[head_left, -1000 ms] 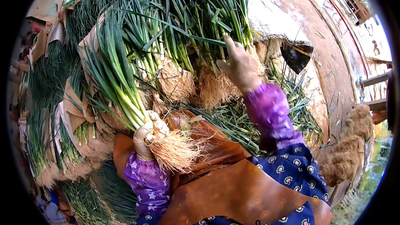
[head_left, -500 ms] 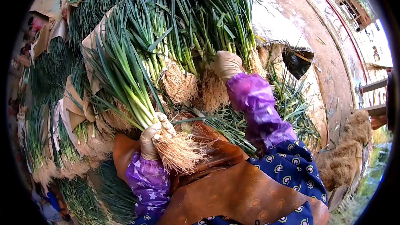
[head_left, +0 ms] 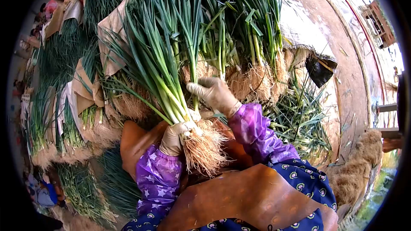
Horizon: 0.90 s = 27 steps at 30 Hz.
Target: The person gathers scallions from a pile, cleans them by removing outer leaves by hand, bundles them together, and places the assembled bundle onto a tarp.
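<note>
My left hand point(head_left: 173, 137), in a pale glove, is closed around the lower stalks of a bunch of spring onions point(head_left: 171, 96). Their leaves point up and left, and the bushy roots point(head_left: 206, 147) hang over my lap. Just right of this bunch, my gloved right hand point(head_left: 214, 94) pinches a separate spring onion stalk point(head_left: 193, 55) between thumb and fingers. That stalk stands nearly upright, and its lower end is partly hidden by my hands. Rooted spring onions point(head_left: 257, 70) lie behind my right hand.
More spring onions point(head_left: 62, 79) fill the left side, with brown paper sheets point(head_left: 113, 34) among them. Loose leaves point(head_left: 299, 122) lie at the right, below a white woven sack point(head_left: 297, 28). A brown apron point(head_left: 252, 196) covers my lap; fibrous brown clumps point(head_left: 353, 171) sit at far right.
My right hand has come from the pile, down and left, to beside the held bunch, with a stalk in its fingers. My left hand and its bunch have shifted right.
</note>
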Each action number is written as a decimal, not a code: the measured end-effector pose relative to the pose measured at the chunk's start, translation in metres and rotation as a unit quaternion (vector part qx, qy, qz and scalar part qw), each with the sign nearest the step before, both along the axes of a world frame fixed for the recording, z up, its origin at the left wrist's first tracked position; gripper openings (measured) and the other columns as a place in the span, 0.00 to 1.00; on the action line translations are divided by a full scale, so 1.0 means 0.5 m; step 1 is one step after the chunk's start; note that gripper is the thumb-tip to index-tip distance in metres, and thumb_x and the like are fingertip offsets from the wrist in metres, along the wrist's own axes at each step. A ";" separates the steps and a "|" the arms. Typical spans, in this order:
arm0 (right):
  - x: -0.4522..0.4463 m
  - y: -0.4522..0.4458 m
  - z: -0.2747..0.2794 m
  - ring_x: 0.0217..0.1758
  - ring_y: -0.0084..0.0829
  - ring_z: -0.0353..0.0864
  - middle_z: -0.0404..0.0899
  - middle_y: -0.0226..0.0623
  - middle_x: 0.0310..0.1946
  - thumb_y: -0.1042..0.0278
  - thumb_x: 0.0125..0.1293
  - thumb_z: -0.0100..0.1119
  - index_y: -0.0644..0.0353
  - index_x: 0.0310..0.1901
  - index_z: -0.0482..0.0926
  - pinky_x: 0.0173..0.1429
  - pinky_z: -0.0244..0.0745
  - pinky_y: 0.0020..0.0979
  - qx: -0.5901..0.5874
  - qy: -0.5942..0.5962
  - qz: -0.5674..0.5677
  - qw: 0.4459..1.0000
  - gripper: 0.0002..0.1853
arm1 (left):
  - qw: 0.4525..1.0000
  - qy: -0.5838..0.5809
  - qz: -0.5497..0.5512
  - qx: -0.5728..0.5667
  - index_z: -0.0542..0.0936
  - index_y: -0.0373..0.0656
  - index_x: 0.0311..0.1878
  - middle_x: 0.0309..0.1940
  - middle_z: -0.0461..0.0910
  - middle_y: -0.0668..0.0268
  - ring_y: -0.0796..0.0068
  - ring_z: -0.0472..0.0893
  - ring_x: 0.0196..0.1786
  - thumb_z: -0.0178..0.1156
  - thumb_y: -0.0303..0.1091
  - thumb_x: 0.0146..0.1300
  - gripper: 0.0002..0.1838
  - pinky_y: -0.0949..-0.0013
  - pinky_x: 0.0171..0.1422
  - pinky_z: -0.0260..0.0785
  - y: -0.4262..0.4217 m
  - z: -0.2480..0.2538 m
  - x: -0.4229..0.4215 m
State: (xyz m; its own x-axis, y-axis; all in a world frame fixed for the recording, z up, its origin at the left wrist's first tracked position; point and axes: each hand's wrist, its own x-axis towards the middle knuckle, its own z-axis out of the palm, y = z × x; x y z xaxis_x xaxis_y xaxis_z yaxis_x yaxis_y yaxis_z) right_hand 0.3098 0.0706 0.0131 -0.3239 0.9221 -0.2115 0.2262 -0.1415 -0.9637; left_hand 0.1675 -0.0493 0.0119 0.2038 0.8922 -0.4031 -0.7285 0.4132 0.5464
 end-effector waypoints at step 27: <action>-0.027 0.010 0.036 0.18 0.30 0.73 0.75 0.35 0.17 0.64 0.64 0.58 0.60 0.25 0.75 0.24 0.71 0.32 0.295 -0.038 0.049 0.954 0.12 | 0.988 0.153 0.028 -0.004 0.74 0.29 0.46 0.33 0.79 0.57 0.69 0.80 0.34 0.56 0.31 0.52 0.19 0.70 0.38 0.74 0.006 0.021 -0.005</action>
State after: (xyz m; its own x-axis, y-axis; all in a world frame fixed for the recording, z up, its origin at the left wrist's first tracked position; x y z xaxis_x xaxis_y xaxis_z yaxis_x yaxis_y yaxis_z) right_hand 0.2962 0.0756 0.0311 -0.4189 0.8542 0.3079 0.2820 0.4448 -0.8501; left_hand 0.1649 -0.0463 0.0226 0.0214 0.8954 -0.4448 -0.5511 0.3818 0.7419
